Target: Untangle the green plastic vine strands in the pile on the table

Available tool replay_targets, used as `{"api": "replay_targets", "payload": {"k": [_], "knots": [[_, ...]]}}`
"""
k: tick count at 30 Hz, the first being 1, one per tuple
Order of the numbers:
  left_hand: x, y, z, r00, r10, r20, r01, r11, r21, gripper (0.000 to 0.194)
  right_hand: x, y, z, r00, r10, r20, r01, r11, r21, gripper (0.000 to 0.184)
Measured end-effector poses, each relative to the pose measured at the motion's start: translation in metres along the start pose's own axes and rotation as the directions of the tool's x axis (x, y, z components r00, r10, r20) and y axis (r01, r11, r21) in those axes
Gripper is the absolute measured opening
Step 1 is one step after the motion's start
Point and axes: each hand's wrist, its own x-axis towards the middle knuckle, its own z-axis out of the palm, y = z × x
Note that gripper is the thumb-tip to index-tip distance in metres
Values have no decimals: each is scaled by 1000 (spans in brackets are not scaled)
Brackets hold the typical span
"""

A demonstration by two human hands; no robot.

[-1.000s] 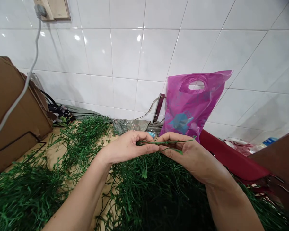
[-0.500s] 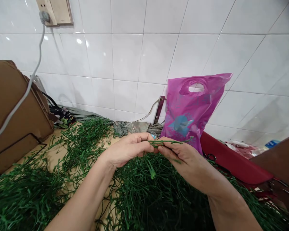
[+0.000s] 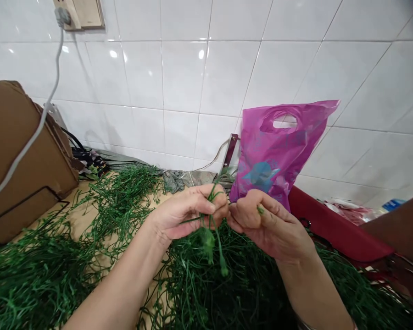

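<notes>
Thin green stems (image 3: 219,244) (buds (image 3: 223,268) downward) above tangled pile (image 3: 189,279)

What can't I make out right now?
Head view, throughout:
- Right hand: curled fingers hide most of what it grips; only a green tip shows.
- Green stems in the left hand: one bud is blurred.
- Pink bag: its plastic hides any contents; right hand covers its bottom.
- Cardboard box: cut off by left edge.

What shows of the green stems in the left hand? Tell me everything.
The green stems look thin and plant-like, with paler, swollen tips. Held in the left hand, they stick up past it and also hang below, tips downward, one blurred, above a heap of similar stems.
</notes>
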Motion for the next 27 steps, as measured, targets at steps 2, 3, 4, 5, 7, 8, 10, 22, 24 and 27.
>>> {"api": "replay_targets", "payload": {"k": [2, 3, 4, 5, 7, 8, 10, 22, 24, 27], "knots": [[1, 1, -4, 995, 64, -81, -54, 992, 113, 23, -4, -13, -4, 997, 70, 24, -64, 978, -199, 40], [2, 2, -6, 985, 103, -137, -76, 978, 193, 24, -7, -20, -7, 991, 126, 40, -105, 935, -339, 39], [2, 2, -9, 972, 141, -185, -85, 956, 281, 26, -10, -28, -10, 982, 184, 49, -138, 866, -481, 37], [3, 3, -12, 961, 173, -216, -85, 927, 365, 27, -14, -34, -13, 976, 215, 35, -151, 784, -602, 36], [4, 4, -15, 949, 213, -234, -76, 872, 483, 30, -20, -42, -16, 982, 181, -44, -151, 636, -757, 32], [4, 4, -16, 947, 223, -232, -74, 854, 516, 31, -21, -43, -16, 987, 119, -104, -155, 591, -791, 31], [3, 4, -14, 949, 225, -222, -68, 831, 552, 31, -19, -43, -10, 976, -17, -217, -170, 563, -809, 31], [6, 3, -4, 945, 209, -251, -11, 789, 615, 38, 1, -16, 30, 966, -114, -230, -127, 568, -813, 18], [4, 4, -5, 943, 233, -237, -17, 747, 665, 37, 3, -15, 28, 970, -75, -232, -148, 576, -804, 23], [3, 3, -7, 943, 252, -218, -35, 725, 688, 31, 5, -16, 25, 979, -48, -200, -132, 600, -789, 27]]}}
